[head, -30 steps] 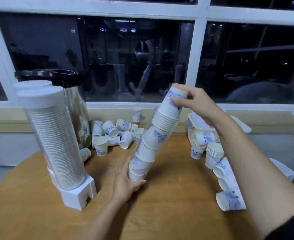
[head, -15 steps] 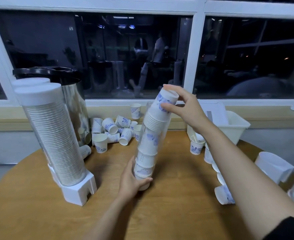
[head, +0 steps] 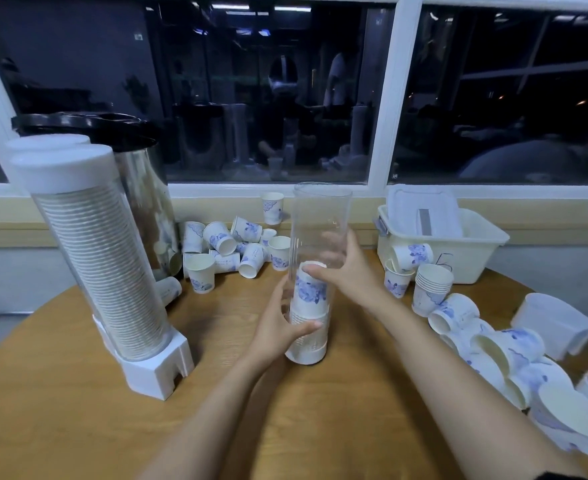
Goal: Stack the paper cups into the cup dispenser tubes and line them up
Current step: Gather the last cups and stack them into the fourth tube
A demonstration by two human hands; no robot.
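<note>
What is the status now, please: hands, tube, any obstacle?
Left hand and right hand both grip clear tube, upright. Cup stack fills its lower part. Loose cups lie behind, apart.

Forearms reach forward; left hand (head: 278, 329) grips the tube (head: 322, 216) low, right hand (head: 349, 271) grips it higher.

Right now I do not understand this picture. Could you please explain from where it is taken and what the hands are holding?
There is no machine: the two grips are a person's bare hands. The one picture comes from a camera worn on the head, looking forward and down. The left hand grips a clear tube low down; the right hand holds it at mid-height. The tube stands upright on a wooden table, with stacked cups in its lower part. At the left stands a full dispenser. Loose cups lie near the window, and a white bin stands at the right.
</note>
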